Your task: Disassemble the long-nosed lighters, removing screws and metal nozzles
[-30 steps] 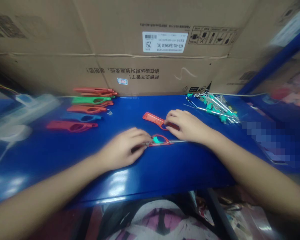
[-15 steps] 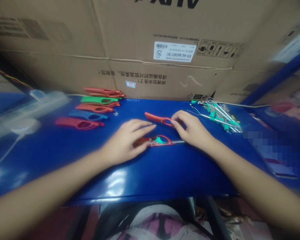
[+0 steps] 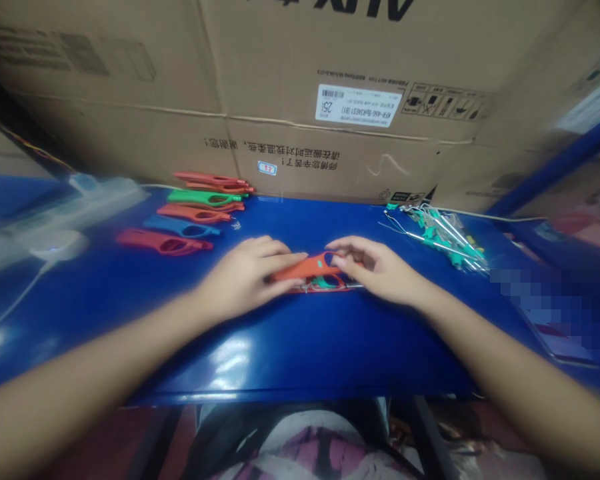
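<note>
An orange-red shell half (image 3: 303,268) lies over a second red shell half (image 3: 313,289), which holds a green part (image 3: 325,282) and has a metal rod at its right end. My right hand (image 3: 375,267) pinches the right end of the upper shell between thumb and fingers. My left hand (image 3: 253,277) is closed around the left ends of the two halves, with its thumb at the lower one. The upper shell sits slightly tilted above the lower one and hides part of it.
Several red, orange, green and blue shells (image 3: 183,227) lie at the back left, beside a white power strip (image 3: 105,207). Metal rods with green parts (image 3: 443,237) are heaped at the back right. A cardboard box (image 3: 280,80) stands behind the blue table (image 3: 280,353).
My right hand has brought the upper shell down and toward me, from behind the lower shell to over it. My left hand's fingers now touch its left end.
</note>
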Demonstrator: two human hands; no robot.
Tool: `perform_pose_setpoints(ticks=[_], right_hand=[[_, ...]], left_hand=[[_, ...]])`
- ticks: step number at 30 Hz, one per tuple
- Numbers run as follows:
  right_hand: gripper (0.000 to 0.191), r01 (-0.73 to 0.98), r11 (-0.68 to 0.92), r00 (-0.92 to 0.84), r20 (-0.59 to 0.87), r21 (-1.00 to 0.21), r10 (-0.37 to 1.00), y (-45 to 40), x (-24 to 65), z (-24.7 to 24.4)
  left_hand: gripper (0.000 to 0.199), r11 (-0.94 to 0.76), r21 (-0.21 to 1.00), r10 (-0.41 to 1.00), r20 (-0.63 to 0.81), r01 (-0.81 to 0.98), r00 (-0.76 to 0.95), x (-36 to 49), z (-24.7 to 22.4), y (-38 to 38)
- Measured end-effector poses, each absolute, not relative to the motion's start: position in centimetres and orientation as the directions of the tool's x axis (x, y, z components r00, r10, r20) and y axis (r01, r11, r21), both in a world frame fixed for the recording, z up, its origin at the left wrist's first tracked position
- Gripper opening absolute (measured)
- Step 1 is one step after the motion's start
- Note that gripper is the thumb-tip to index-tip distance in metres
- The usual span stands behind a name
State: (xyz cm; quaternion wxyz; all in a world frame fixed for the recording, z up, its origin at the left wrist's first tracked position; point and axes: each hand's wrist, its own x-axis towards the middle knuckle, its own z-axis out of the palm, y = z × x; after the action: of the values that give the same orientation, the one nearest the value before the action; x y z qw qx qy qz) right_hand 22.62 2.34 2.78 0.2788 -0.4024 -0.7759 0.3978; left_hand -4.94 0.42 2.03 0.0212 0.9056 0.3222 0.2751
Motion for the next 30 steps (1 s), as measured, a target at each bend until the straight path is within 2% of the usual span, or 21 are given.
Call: perform_pose_setpoints(ticks=[3, 6, 10, 15, 19, 25, 30], right_hand=[[0.039, 0.492, 0.620, -0.633, 0.239, -0.611, 0.737, 2.2, 22.7, 2.7], [0.033, 0.492, 0.713, -0.700, 0.260, -0.500, 0.665, 2.2, 22.8, 2.5], [0.033, 0.467, 0.741, -0.724, 0.273, -0.482, 0.633, 2.3, 22.7, 2.3], [0.031, 0.482, 0.757, -0.744, 0.251, -0.441, 0.620, 2.3, 22.5, 1.9], [0.035, 0.493, 0.760, -0.745, 0.246, -0.424, 0.620, 2.4, 22.5, 1.5], [0.036, 0.513, 0.750, -0.738, 0.232, -0.416, 0.634, 2.5, 22.2, 1.3], [0.036, 0.540, 0.735, -0.730, 0.208, -0.410, 0.651, 2.5, 22.2, 1.3]], left_hand=[[0.037, -0.779, 0.237, 0.620, 0.434, 0.581, 0.654, -4.9, 2.3, 0.2], [0.033, -0.774, 0.258, 0.633, 0.370, 0.579, 0.680, -4.9, 2.6, 0.2], [0.030, -0.756, 0.285, 0.653, 0.282, 0.589, 0.702, -5.0, 2.8, 0.3], [0.029, -0.739, 0.261, 0.672, 0.221, 0.621, 0.707, -5.0, 2.9, 0.4], [0.034, -0.732, 0.234, 0.680, 0.201, 0.639, 0.705, -4.9, 3.0, 0.1], [0.026, -0.723, 0.230, 0.688, 0.166, 0.651, 0.706, -4.9, 3.2, 0.0], [0.028, -0.720, 0.221, 0.692, 0.158, 0.658, 0.704, -4.8, 3.1, 0.0]])
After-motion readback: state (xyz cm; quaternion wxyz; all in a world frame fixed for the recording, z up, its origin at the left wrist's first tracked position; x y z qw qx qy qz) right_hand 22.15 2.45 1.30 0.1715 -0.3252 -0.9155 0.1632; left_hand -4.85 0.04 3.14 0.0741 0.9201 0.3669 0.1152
